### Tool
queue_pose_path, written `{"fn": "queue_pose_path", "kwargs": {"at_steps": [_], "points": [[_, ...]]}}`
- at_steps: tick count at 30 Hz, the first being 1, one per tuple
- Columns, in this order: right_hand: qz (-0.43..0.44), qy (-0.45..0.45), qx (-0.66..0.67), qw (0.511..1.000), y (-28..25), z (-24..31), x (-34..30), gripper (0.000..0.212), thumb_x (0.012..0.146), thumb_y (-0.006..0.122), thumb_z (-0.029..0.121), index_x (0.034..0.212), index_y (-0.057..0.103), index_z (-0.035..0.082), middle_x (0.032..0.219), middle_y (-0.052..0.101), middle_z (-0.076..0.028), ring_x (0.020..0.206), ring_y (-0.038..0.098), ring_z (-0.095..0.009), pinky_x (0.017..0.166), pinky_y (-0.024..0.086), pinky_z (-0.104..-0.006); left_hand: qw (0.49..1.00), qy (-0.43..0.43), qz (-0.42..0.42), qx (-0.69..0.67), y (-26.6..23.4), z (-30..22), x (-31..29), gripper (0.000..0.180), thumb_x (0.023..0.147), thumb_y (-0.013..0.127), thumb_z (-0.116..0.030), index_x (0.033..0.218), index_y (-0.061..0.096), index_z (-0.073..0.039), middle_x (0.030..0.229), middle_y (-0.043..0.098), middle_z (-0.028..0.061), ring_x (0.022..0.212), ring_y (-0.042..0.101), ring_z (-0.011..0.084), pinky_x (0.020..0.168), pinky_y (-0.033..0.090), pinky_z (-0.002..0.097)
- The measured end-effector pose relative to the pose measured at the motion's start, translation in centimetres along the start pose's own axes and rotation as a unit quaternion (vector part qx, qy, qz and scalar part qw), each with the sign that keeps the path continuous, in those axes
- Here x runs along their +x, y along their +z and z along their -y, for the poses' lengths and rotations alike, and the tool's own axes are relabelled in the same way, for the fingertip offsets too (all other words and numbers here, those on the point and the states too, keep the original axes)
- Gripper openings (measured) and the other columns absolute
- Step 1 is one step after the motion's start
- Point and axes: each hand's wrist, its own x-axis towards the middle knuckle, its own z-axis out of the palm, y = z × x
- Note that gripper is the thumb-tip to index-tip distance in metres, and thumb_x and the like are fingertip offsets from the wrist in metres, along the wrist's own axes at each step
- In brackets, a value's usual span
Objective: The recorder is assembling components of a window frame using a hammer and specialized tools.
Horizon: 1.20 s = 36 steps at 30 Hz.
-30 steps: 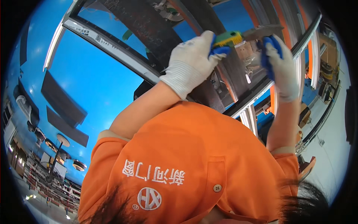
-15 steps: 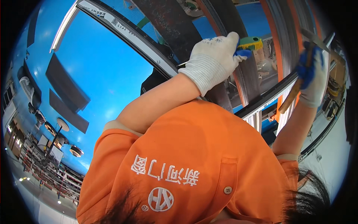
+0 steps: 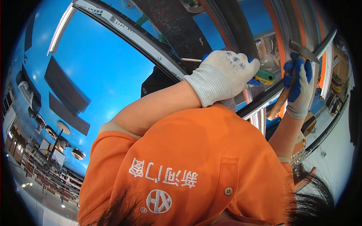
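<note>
- The hand tool (image 3: 267, 76) lies in the left hand (image 3: 226, 75), its green-and-yellow handle end poking out to the right of the fist.
- What seems to be its thin metal shaft (image 3: 192, 60) shows on the other side of the fist, ending near the pale frame bar (image 3: 130, 34). The tool's long axis thus runs across the picture, dipping a little toward the right.
- The hammer (image 3: 304, 51) is in the right hand (image 3: 300, 84). Its head sits just above the fingers, up and to the right of the tool's handle end and apart from it. Its wooden handle (image 3: 278, 104) slants down and left below the fist.
- That gap between hammer head and handle end looks like the relation that matters most; the right hand is the nearer one to the exposed end.
- Left fingers: curled around the tool's handle. Right fingers: wrapped around the hammer's handle, close under the head.
- Against half a second ago, the left hand and its tool are lower in the picture, nearer the orange shirt (image 3: 181, 139).
- The hammer, blurred and farther right then, is now sharp and closer to the tool's handle end.
</note>
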Motion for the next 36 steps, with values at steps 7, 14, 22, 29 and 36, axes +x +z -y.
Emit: {"fn": "queue_pose_path", "kwargs": {"at_steps": [7,14,22,29,36], "points": [[0.099,0.031,0.039,0.994,1.0,-2.7,-3.9,0.061,0.071,0.075,0.012,0.128,0.055,-0.001,0.107,0.069,-0.016,0.066,0.06,-0.013,0.059,0.048,-0.0175,0.994,0.094,-0.009,0.061,0.3,-0.2,-1.1,0.028,0.085,0.072,-0.025,0.106,0.061,-0.01,0.092,0.069,0.0087,0.08,0.07,0.0245,0.071,0.057,0.0295],[0.165,0.098,0.12,0.974,0.4,-4.2,-5.5,0.069,0.063,0.079,0.004,0.128,0.054,-0.003,0.107,0.067,-0.016,0.084,0.065,-0.021,0.073,0.055,-0.0274,0.976,0.158,-0.056,0.135,-1.1,1.4,-2.6,0.037,0.076,0.075,-0.018,0.11,0.062,-0.014,0.096,0.067,0.0042,0.085,0.069,0.0217,0.073,0.055,0.0295],[0.075,0.136,0.101,0.983,-2.9,-5.9,-7.5,0.07,0.062,0.073,0.0,0.128,0.053,-0.004,0.106,0.067,-0.017,0.088,0.065,-0.023,0.076,0.053,-0.0266,0.872,-0.246,-0.334,0.258,-10.2,14.0,-5.6,0.045,0.079,0.066,-0.006,0.123,0.057,-0.004,0.118,0.059,0.0165,0.113,0.055,0.0327,0.098,0.044,0.0428],[0.215,0.087,0.025,0.972,-1.4,-4.8,-7.2,0.068,0.064,0.077,-0.001,0.128,0.055,-0.002,0.104,0.068,-0.015,0.085,0.065,-0.022,0.085,0.053,-0.0307,0.986,0.145,-0.072,0.045,0.9,-0.1,-4.3,0.062,0.077,0.078,-0.04,0.127,0.056,-0.012,0.113,0.064,0.011,0.103,0.064,0.0293,0.089,0.052,0.034],[0.153,0.069,0.088,0.982,-1.9,-5.0,-7.5,0.068,0.065,0.077,0.002,0.129,0.055,-0.002,0.105,0.069,-0.02,0.088,0.069,-0.027,0.086,0.056,-0.0339,0.996,0.084,-0.037,0.021,3.7,-1.7,-2.5,0.049,0.081,0.076,-0.035,0.119,0.058,-0.011,0.109,0.065,0.0113,0.093,0.068,0.0263,0.082,0.055,0.0293]]}}
